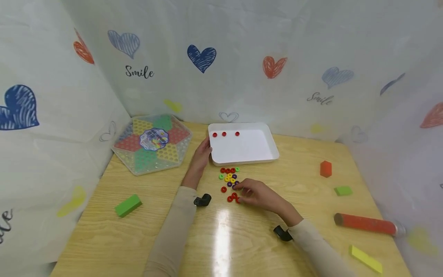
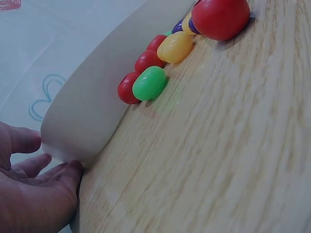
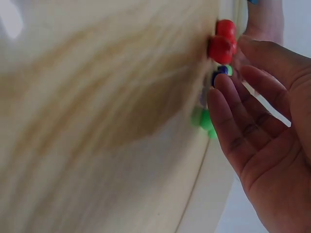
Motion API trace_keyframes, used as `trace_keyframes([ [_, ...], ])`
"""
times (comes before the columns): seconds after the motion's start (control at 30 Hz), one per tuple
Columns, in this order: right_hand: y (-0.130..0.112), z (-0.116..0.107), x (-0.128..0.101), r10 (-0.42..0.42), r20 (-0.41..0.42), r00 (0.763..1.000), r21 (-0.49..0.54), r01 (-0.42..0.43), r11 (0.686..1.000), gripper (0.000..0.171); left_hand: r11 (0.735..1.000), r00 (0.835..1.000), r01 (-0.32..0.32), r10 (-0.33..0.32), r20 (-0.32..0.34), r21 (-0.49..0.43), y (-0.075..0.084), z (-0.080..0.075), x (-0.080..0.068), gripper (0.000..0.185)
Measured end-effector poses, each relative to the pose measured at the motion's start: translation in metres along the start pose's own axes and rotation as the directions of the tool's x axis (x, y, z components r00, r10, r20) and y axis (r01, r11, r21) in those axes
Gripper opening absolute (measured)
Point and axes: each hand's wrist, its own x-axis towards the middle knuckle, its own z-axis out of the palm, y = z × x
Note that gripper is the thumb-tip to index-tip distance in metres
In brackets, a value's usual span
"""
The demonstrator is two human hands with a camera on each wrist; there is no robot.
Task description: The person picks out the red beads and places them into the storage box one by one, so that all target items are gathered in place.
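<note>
1. White tray (image 1: 242, 148) holds three red beads (image 1: 224, 134) near its far wall, toward its left end.
2. Left hand (image 1: 200, 157), fingers relaxed, rests against the tray's left edge.
3. Loose beads (image 1: 227, 179) in red, yellow, green and purple lie on the tray's near side.
4. Right hand (image 1: 256, 194), thumb and fingers parted, reaches among those beads nearer the person than the tray; contact I cannot tell.
5. Chinese checkers board (image 1: 154, 139) lies left of the tray.
</note>
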Motion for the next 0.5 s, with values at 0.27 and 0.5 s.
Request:
trace_keyframes([
  [0.27,-0.007,0.01,-0.002,0.02,-0.015,1.0,-0.061,-0.021,0.998,0.034,1.0,1.0,0.004,-0.004,-0.009,-0.001,0.001,0.001,0.0,0.052],
  [0.5,-0.008,0.014,-0.003,0.015,-0.033,0.999,-0.072,-0.017,0.997,0.029,1.0,1.0,0.008,-0.008,-0.003,-0.004,0.0,0.0,0.001,0.052],
])
